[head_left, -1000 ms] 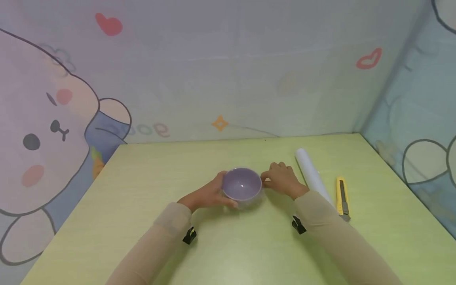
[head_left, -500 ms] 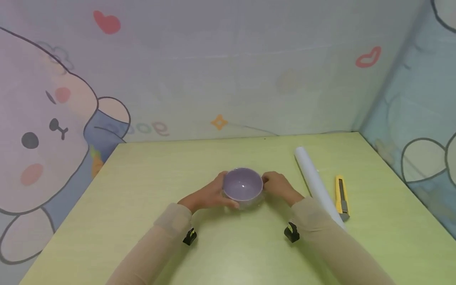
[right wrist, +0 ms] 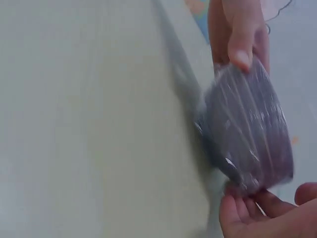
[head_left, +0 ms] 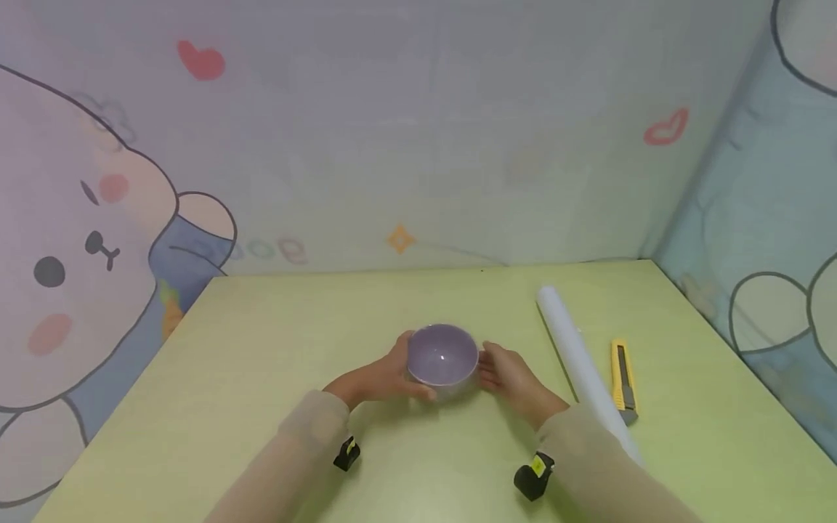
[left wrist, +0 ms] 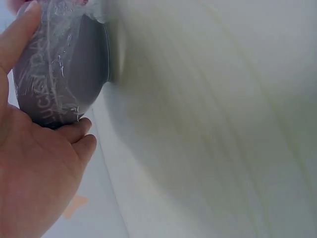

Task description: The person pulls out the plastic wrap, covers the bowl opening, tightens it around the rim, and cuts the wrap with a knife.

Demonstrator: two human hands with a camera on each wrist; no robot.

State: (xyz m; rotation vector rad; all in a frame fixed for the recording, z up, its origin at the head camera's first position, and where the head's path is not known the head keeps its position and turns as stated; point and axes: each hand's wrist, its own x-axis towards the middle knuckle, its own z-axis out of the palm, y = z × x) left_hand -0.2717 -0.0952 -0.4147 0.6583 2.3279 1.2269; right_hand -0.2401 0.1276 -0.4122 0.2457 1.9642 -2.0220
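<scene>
A purple bowl [head_left: 443, 354] sits between both hands near the middle of the table, its inside facing up. Clear plastic wrap [right wrist: 245, 124] covers its outer wall with creases, and raised lettering shows through the film in the left wrist view. My left hand [head_left: 391, 375] grips the bowl's left side, thumb along the front and fingers behind. On the opposite side my right hand [head_left: 513, 378] lays its fingertips against the wrapped wall, thumb apart from it. In the right wrist view those fingers [right wrist: 240, 210] touch the film near the bowl's base.
A long white roll [head_left: 582, 363] lies slantwise on the table [head_left: 294, 319], right beside the right forearm. Farther right is a yellow utility knife [head_left: 623, 379]. Printed cloth walls [head_left: 523, 145] stand behind and along the sides.
My right hand's bent fingers have straightened and shifted slightly lower along the bowl's right side. My left hand keeps its grip. The whole head view has tilted a little upward.
</scene>
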